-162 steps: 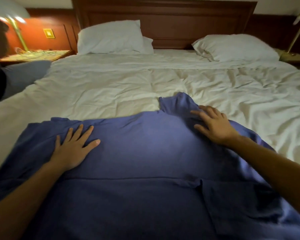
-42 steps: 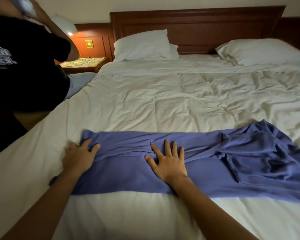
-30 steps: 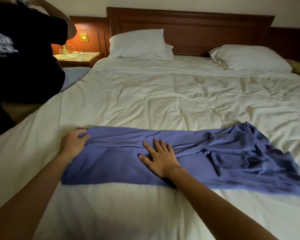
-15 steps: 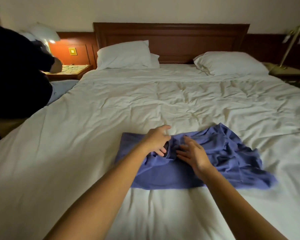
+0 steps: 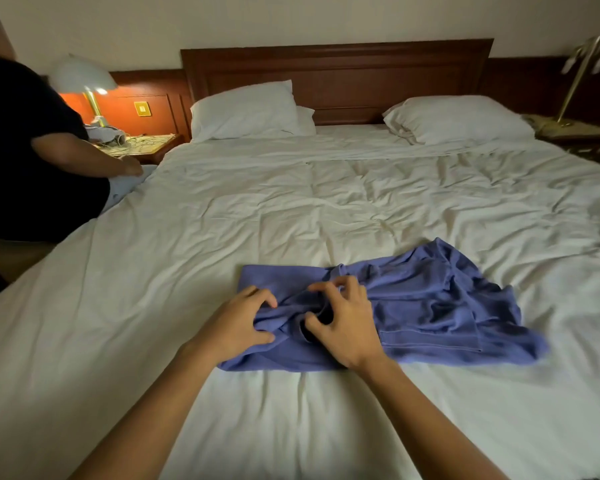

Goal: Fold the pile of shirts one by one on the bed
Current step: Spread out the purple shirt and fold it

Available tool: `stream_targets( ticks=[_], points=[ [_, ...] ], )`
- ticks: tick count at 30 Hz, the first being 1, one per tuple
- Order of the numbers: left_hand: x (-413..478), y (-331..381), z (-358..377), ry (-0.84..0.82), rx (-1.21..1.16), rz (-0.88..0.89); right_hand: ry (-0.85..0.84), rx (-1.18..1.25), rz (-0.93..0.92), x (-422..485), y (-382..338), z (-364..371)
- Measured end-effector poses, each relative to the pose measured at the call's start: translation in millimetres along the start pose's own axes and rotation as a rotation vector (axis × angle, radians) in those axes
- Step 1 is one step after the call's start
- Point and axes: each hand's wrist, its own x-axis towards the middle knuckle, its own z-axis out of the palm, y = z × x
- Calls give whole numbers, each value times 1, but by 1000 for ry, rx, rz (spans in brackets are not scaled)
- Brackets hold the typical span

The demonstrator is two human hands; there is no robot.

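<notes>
Head view: my left hand (image 5: pixel 238 322) and right hand (image 5: pixel 343 322) sit side by side on the blue shirt (image 5: pixel 423 306), near the foot of the bed (image 5: pixel 291 209). Left grip: fingers curled down and closed on a bunched ridge of the cloth. Right grip: fingers bent and spread apart, fingertips (image 5: pixel 312 287) pressing into the folds, thumb low; it clamps nothing that I can see.

The shirt lies as a rough crosswise band, slightly right of the bed's middle. Its near edge is fairly straight. Its left end is squared off and flat. The right end is loose and rumpled, with a stitched hem showing and a point of cloth sticking up toward the headboard (image 5: pixel 336 77).

Open room: wide bare sheet to the left of the shirt, more between the shirt and the pillows, and a strip between the shirt and the near edge under my forearms. The right edge of the bed is cut off by the frame.

No writing readable on the shirt or anywhere else.

Materials: sheet white, creased, soft. Shirt soft knit, matte. Two white pillows (image 5: pixel 246 110) against a dark wooden headboard. A lit lamp (image 5: pixel 84 81) stands on the nightstand (image 5: pixel 142 145) at left, brass stem. A second person in a black top (image 5: pixel 25 150) is at the left bedside.
</notes>
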Motion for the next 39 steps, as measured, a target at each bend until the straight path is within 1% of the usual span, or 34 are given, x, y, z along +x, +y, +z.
stream_targets(
  ticks=[1, 3, 4, 5, 6, 8, 9, 11, 13, 14, 15, 16, 18, 19, 20, 21, 22, 23, 25, 26, 27, 29, 30, 31, 32, 34, 35, 37, 38, 39],
  points=[
    [-5, -2, -3, -1, 15, -4, -104, -37, -107, -1, 1, 1],
    [-13, -6, -6, -6, 39, -9, -351, -223, -260, 3, 8, 5],
    [-16, -8, -7, 8, 51, -3, -426, -329, -298, 8, 12, 7],
    [-19, -8, -7, 30, 58, 7, -452, -407, -319, 14, 15, 6],
    [-22, -10, -7, 57, 56, 16, -445, -444, -335, 20, 17, 4],
    [-25, -12, -5, 113, 20, 15, -373, -421, -376, 29, 18, -3],
    [-27, -11, -4, 134, -34, 4, -326, -374, -401, 33, 18, -9],
    [-28, -8, -5, 170, -243, -1, -224, -246, -425, 36, 22, -25],
    [-26, -6, -11, 139, -440, 23, -140, -128, -422, 36, 29, -48],
    [-23, -6, -14, 84, -474, 31, -133, -110, -428, 33, 36, -59],
    [-21, -6, -16, 27, -462, 33, -158, -135, -439, 30, 44, -70],
    [-17, -5, -15, -6, -425, 28, -222, -195, -437, 25, 52, -80],
    [-11, -6, -7, 12, -338, -18, -419, -355, -353, 13, 66, -92],
    [-8, -7, -2, 19, -289, -43, -472, -412, -291, 7, 72, -96],
    [-5, -7, 3, 0, -240, -51, -463, -441, -230, 4, 76, -99],
    [-2, -9, 8, -32, -186, -34, -410, -450, -169, 0, 77, -101],
    [0, -11, 13, -53, -111, -10, -323, -446, -130, -3, 75, -101],
    [3, -12, 17, -52, -15, 14, -225, -419, -128, -7, 71, -99],
    [7, -14, 25, -23, 184, 44, -79, -323, -212, -17, 55, -90],
    [9, -15, 28, -17, 243, 48, -77, -299, -237, -23, 45, -81],
    [12, -15, 30, -14, 266, 51, -117, -305, -223, -27, 36, -72],
    [18, -18, 32, -11, 208, 42, -267, -365, -137, -28, 25, -51],
    [21, -19, 32, -13, 152, 15, -342, -405, -97, -26, 25, -41],
    [24, -20, 32, -32, 117, -31, -380, -426, -89, -23, 25, -33],
    [25, -22, 32, -71, 122, -79, -372, -407, -99, -20, 25, -30],
    [28, -27, 33, -155, 208, -128, -319, -283, -116, -15, 25, -32],
    [28, -31, 33, -151, 230, -124, -328, -228, -112, -14, 27, -37],
    [32, -36, 28, -12, 160, -84, -415, -174, -84, -12, 32, -50],
    [37, -37, 25, 71, 80, -77, -430, -153, -52, -10, 35, -56],
    [42, -38, 23, 126, 4, -91, -405, -125, -14, -6, 35, -59]
  ],
)
